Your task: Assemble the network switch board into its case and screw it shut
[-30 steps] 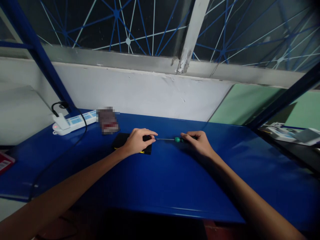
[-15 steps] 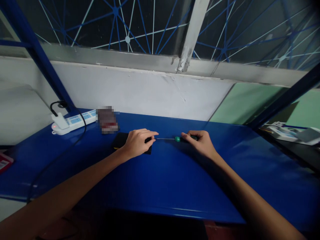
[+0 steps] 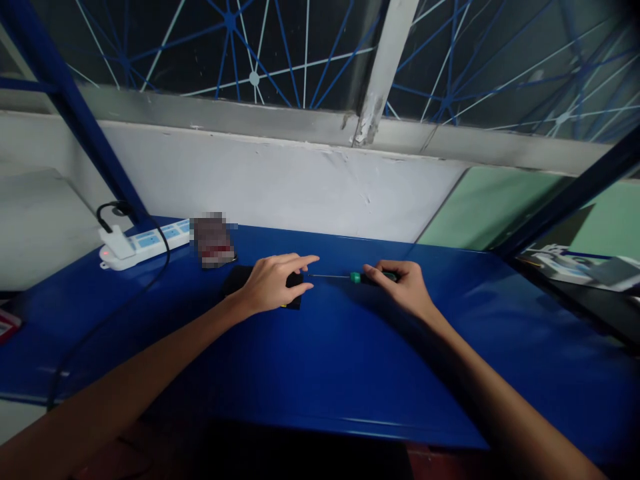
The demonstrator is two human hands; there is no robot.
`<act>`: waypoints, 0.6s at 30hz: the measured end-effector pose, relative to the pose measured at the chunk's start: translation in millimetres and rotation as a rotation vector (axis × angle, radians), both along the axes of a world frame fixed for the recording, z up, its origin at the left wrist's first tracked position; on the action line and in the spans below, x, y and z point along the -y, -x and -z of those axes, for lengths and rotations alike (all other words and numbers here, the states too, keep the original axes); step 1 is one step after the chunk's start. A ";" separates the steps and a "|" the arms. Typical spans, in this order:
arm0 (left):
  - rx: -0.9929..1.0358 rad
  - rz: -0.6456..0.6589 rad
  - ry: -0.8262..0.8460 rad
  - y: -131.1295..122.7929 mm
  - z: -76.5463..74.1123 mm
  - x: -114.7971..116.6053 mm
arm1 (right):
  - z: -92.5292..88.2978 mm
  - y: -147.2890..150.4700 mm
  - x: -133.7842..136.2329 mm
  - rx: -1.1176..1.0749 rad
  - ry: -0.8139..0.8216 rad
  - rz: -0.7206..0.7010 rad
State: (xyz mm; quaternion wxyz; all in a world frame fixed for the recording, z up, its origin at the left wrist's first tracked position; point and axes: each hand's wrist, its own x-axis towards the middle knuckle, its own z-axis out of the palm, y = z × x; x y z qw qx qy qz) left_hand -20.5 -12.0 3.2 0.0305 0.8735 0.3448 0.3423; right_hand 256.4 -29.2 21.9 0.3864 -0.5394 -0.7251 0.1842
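Note:
My right hand [image 3: 400, 281] is closed round the dark handle of a screwdriver [image 3: 356, 277] with a green collar. Its thin metal shaft lies level and points left. The tip ends just beside the fingers of my left hand [image 3: 273, 283]. That hand is over a flat black case [image 3: 238, 280] with a bit of yellow along its lower edge, which it partly covers. Thumb and forefinger of the left hand are spread apart, with the screwdriver tip near the gap. Whether anything small sits on the tip is too fine to see.
On the blue table [image 3: 320, 373], a white power strip [image 3: 150, 243] with a plugged-in charger stands at the back left. Its black cable [image 3: 120, 307] runs to the front left. Next to the strip is a blurred-out object [image 3: 214, 241]. A red item [image 3: 7, 325] lies at the left edge.
The thumb and forefinger of my left hand have parted from near the screwdriver tip. My right hand holds the screwdriver almost in the same place.

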 end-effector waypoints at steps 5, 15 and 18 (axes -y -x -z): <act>-0.112 0.171 0.298 16.2 -8.3 -12.7 | 1.1 -4.2 -5.7 -0.059 0.012 0.012; -0.125 0.150 0.316 19.4 -13.3 -9.7 | -7.3 -6.2 -3.1 -0.242 0.058 -0.031; 0.044 0.165 0.347 20.8 -20.3 -9.5 | -10.3 -3.2 0.7 -0.263 0.065 -0.044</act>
